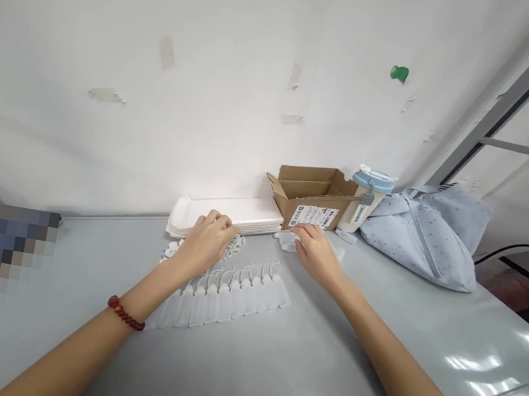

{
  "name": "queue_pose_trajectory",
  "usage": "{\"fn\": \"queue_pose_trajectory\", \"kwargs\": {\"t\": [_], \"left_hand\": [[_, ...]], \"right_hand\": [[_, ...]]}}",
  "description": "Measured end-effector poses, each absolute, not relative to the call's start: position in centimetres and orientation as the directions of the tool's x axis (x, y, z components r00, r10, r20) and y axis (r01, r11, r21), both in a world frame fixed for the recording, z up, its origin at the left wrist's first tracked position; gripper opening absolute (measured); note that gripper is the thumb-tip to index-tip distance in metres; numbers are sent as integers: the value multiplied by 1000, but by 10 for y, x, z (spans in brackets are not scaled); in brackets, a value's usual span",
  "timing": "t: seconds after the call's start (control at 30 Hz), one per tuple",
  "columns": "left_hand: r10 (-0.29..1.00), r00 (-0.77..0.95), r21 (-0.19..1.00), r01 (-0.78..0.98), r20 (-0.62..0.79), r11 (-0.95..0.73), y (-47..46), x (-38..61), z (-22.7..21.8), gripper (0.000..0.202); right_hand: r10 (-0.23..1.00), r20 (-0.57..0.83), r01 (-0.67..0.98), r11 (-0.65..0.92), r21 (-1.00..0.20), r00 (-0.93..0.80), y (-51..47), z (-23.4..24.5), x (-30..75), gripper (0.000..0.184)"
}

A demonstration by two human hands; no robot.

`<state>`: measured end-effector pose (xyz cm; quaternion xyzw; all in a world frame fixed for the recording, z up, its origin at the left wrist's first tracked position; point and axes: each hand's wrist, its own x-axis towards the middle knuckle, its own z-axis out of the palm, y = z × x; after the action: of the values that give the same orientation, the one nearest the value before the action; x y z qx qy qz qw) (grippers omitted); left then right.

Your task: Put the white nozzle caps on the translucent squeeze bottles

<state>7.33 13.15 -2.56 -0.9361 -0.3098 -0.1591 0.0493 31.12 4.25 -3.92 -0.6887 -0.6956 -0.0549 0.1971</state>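
Overall, the grey surface (233, 382) is occupied by an open carton (317, 201) and, nearer, by a row of translucent plastic pieces (225, 303). By the left hand (205, 243) small white loops (235, 246) are partly covered, and by the right hand (316, 254), before the carton, loose translucent pieces (286, 241); whether anything is held in the curled fingers (308, 231) cannot be told.

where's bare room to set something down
The glossy grey tabletop is free in front of the row of translucent plastic pieces, between both forearms, and right of the right forearm, in front of the pale blue fabric bag. Crowded: the back, from flat white stack to brown cardboard box.
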Motion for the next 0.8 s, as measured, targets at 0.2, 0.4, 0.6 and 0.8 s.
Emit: {"fn": "queue_pose_trajectory", "kwargs": {"t": [0.2, 0.4, 0.6, 0.8], "left_hand": [[518, 799, -77, 563, 306, -823, 129, 75, -29, 36], [510, 807, -38, 544, 296, -838, 128, 75, -29, 44], [563, 728, 110, 570, 390, -814, 131, 76, -26, 34], [635, 568, 300, 575, 524, -761, 128, 77, -17, 16]], "right_hand": [[939, 342, 992, 81, -101, -42, 48, -51, 315, 34], [943, 325, 995, 88, -35, -72, 50, -55, 313, 32], [947, 309, 996, 94, -5, -88, 51, -56, 310, 31], [948, 313, 998, 66, 8, -65, 49, -48, 310, 32]]}}
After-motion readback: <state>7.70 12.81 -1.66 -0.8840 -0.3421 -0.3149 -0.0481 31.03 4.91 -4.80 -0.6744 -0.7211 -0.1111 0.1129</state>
